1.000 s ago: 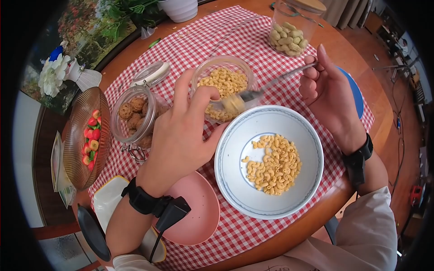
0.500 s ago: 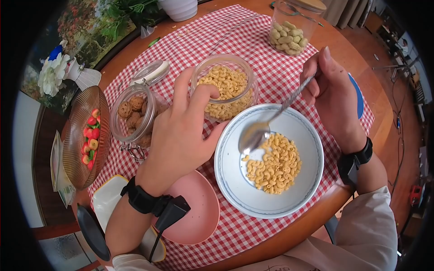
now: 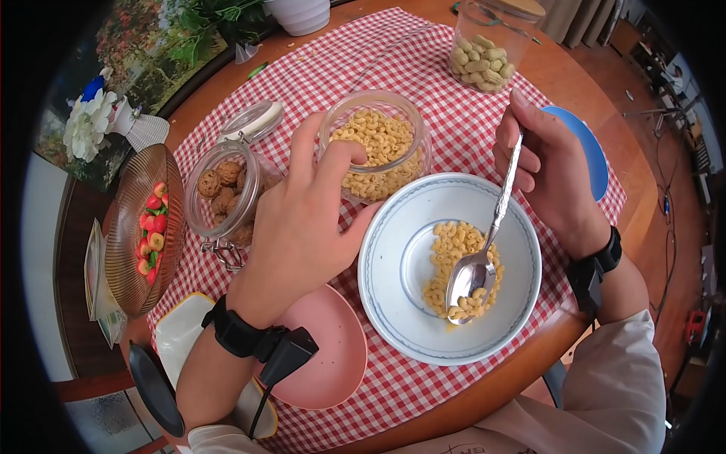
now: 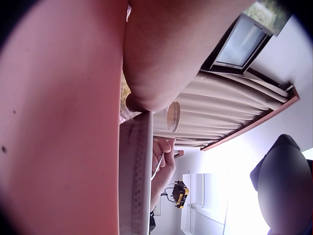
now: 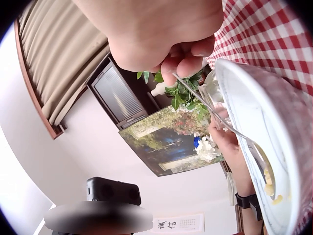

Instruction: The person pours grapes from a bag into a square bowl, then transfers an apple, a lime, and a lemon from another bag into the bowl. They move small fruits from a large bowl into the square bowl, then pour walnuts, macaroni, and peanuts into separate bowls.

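A metal spoon (image 3: 472, 276) is pinched by its handle in the right hand (image 3: 556, 166); its bowl rests over macaroni (image 3: 446, 250) in the white bowl (image 3: 393, 318), with a few pieces in it. The right wrist view also shows the right hand (image 5: 166, 34) on the spoon handle. With its fingers at the glass jar of macaroni (image 3: 378, 140), the left hand (image 3: 302, 219) curls around the jar's near-left side, and its thumb is at the white bowl's rim. How firmly it holds either is hard to see. In the left wrist view the left hand (image 4: 166, 54) partly hides the jar.
A jar of walnuts (image 3: 219, 189) with its lid tipped back stands left of the left hand. Under the left forearm lie a pink plate (image 3: 325, 356) and a white dish (image 3: 181, 325). A peanut jar (image 3: 484, 60), blue plate (image 3: 586, 151) and glass fruit bowl (image 3: 125, 250) stand farther out.
The spoon has moved from above the macaroni jar, across the white bowl's left side, down onto the macaroni there. The right hand's grip has tilted the handle more upright; the left hand has stayed put.
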Tool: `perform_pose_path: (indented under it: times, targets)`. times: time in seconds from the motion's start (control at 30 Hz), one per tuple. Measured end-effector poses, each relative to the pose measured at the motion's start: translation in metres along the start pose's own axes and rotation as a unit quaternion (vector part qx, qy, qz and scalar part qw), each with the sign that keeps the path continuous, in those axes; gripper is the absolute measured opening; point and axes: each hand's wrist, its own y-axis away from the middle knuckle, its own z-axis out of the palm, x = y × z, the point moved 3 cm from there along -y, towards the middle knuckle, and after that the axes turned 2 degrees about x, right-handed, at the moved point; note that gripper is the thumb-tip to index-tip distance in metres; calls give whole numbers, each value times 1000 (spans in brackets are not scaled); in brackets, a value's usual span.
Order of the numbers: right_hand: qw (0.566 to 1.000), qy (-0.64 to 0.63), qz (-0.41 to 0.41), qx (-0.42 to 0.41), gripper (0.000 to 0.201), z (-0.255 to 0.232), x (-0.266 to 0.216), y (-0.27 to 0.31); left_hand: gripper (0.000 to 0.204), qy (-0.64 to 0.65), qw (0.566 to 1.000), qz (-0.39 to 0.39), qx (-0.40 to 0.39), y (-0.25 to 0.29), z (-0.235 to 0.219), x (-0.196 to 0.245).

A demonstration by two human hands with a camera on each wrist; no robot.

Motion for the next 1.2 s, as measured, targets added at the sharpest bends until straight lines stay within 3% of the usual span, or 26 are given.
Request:
perform_pose_path:
  times: [0.13, 0.23, 0.3, 0.43, 0.5, 0.63, 0.7, 0.73, 0.8, 0.87, 0.93, 1.03, 1.1, 1.2]
  targets:
    - [999, -44, 25, -4, 45, -6, 3, -3, 51, 4, 1000, 14, 9, 0, 1, -2]
    - [993, -105, 19, 47, 40, 1, 3, -2, 51, -9, 1000, 16, 10, 1, 1, -2]
    - [975, -147, -4, 167, 35, 5, -1, -1, 50, -18, 1000, 16, 6, 1, 0, -2]
    - [976, -137, -11, 172, 38, -3, -3, -2, 49, -19, 999, 23, 28, 2, 3, -3]
    - [983, -142, -29, 117, 40, -6, -2, -3, 49, -10, 999, 24, 23, 1, 2, -2]
    - [982, -135, -37, 130, 38, 0, -6, 0, 50, 19, 1000, -10, -10, -1, 0, 0]
    - [991, -97, -87, 18, 45, -6, -9, -1, 50, 9, 1000, -7, -6, 0, 0, 0]
    - [991, -97, -87, 18, 45, -6, -7, -1, 50, -1, 1000, -3, -1, 0, 0, 0]
    - [983, 42, -176, 10, 50, -4, -9, 2, 51, 10, 1000, -22, -5, 1, 0, 0]
    - [983, 60, -174, -12, 52, 2, -10, 6, 51, 21, 999, -40, -9, 1, 1, -2]
    - [981, 77, -172, -34, 53, 6, -10, 9, 51, -3, 1000, 2, 2, 1, 1, -1]
    - [988, 98, -115, -17, 52, 7, -9, 9, 52, -5, 1000, 0, 0, 0, 0, -1]
    - [997, 73, -32, -13, 56, 5, -8, 7, 52, -2, 1000, 2, 2, 1, 1, -2]
    - [998, 61, -8, 30, 51, 4, -3, 3, 52, 1, 1000, 3, 3, 1, 1, -2]
